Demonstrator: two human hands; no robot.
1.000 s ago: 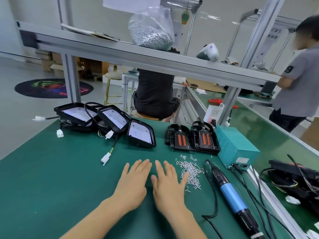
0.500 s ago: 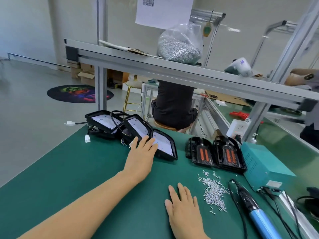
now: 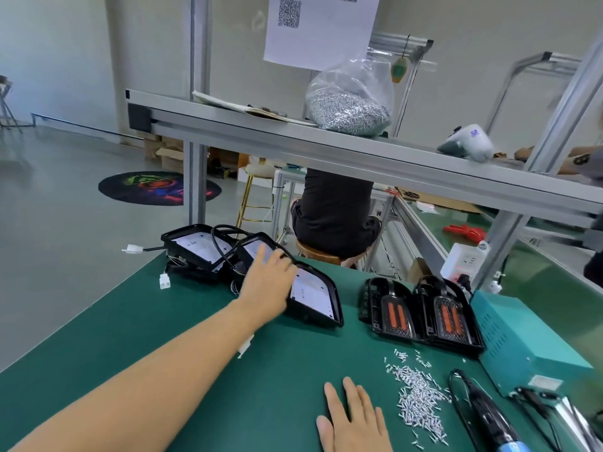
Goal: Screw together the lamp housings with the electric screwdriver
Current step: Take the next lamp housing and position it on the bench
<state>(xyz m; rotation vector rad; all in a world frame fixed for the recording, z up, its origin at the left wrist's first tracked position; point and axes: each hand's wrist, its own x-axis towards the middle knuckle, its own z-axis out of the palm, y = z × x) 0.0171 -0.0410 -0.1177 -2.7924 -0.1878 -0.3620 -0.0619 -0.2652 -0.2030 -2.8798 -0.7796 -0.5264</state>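
Three black lamp housings with white inner boards lie in a row at the far left of the green mat; the nearest one (image 3: pixel 315 296) leans on the middle one (image 3: pixel 253 247). My left hand (image 3: pixel 267 282) reaches over them, fingers extended on the middle housing and the nearest one's left edge. My right hand (image 3: pixel 352 419) lies flat on the mat near the front edge. Two black covers with orange strips (image 3: pixel 391 309) (image 3: pixel 448 313) sit to the right. Loose screws (image 3: pixel 417 399) are piled beside the electric screwdriver (image 3: pixel 489 419), which lies untouched at the lower right.
A teal power box (image 3: pixel 522 347) stands at the right. An aluminium shelf (image 3: pixel 326 148) crosses overhead, carrying a bag of screws (image 3: pixel 349 102). White wire connectors (image 3: pixel 164 280) trail from the housings. A seated person in black (image 3: pixel 336 207) is behind the bench.
My left hand has reached forward from beside my right hand to the lamp housings. My right hand stays flat on the mat. My head has turned left and down.
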